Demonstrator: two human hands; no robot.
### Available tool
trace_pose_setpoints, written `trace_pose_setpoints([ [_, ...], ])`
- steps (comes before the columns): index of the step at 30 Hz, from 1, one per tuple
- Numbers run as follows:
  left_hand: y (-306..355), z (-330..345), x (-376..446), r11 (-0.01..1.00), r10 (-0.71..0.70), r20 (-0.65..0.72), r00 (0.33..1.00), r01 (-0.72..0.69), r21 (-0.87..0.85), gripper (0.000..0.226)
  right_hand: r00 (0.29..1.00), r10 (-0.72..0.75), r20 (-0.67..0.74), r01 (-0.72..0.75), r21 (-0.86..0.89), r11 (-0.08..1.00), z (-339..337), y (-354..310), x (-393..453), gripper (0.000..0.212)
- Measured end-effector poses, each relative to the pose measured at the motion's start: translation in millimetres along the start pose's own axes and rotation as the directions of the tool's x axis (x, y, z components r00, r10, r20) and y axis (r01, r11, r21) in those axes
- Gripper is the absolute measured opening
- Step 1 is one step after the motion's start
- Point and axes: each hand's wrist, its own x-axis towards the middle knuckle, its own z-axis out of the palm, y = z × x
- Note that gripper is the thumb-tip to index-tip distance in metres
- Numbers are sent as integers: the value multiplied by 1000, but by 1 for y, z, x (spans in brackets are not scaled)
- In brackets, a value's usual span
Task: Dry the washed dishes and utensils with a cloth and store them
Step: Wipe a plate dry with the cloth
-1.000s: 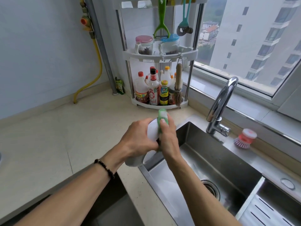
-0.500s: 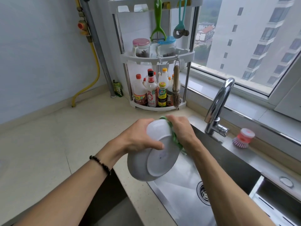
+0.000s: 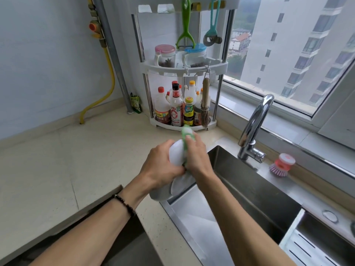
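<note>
Bowl [image 3: 175, 153] is what I dry now: I hold it in the air between my two hands, over the edge where the tabletop [image 3: 57, 160] meets the sink [image 3: 255, 191]. I think I keep it there so that drops fall into the sink and not on the stone. My left hand [image 3: 160, 167] has a closed grip around the bowl, fingers curled on its white side, so it cannot slip while I rub. My right hand [image 3: 197, 158] grips the green cloth [image 3: 187, 132] and presses it against the bowl; the cloth sticks out above my fingers. The bowl stands on its edge, probably so that the cloth can reach inside it. Farther to the right are the tap [image 3: 253, 127] and a pink brush [image 3: 281, 165]. In the corner, behind my hands, stands the rack [image 3: 184, 67] with bottles.
</note>
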Motion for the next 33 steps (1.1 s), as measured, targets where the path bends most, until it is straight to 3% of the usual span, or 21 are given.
trace_pose_setpoints([
  [2,1,-1,0,1000,7,-34,999,-7,20,43,995,-96,9,96,-56,994,9,2,-10,59],
  [3,2,-1,-1,999,28,-36,999,-26,47,45,998,-61,30,59,43,997,8,0,-9,59],
  [5,2,-3,-6,994,68,-18,998,-66,90,55,981,183,70,-196,308,931,-2,-9,1,55],
  [7,1,-4,-9,993,76,-17,997,-74,93,56,957,277,90,-291,320,901,-1,-11,4,58],
  [10,1,-9,-2,995,23,-74,997,-16,94,40,1000,-12,-2,12,42,999,19,-8,-11,59],
  [11,0,-11,-3,995,25,-75,997,-17,101,40,999,-53,11,52,44,998,20,-9,-17,57],
  [13,-1,-16,-4,990,73,-41,997,-67,124,43,997,45,66,-56,184,981,12,-12,-15,53],
  [16,1,-20,-8,987,111,-12,994,-109,121,52,958,268,99,-286,376,882,7,-17,-5,66],
  [20,-1,-20,-2,992,57,-51,997,-50,115,41,999,-47,-9,48,59,997,26,-10,-15,62],
  [22,-1,-24,-3,990,106,-20,994,-104,99,46,997,61,52,-72,255,964,16,-11,-14,56],
  [23,0,-26,-5,989,136,-9,991,-135,58,49,979,179,102,-205,379,902,7,-7,-9,57],
  [25,3,-29,-10,980,194,-1,981,-194,-34,54,942,290,166,-334,503,797,-5,0,-2,59],
  [29,-7,-29,-18,949,149,-24,989,-150,-276,56,952,302,-58,-253,406,878,-17,11,3,40],
  [31,-14,-35,-18,920,111,77,991,-73,-384,67,963,239,-127,-192,304,933,-30,6,4,31],
  [33,-13,-41,-12,932,88,217,972,-4,-362,69,993,99,-72,-87,144,986,-39,-6,6,37],
])
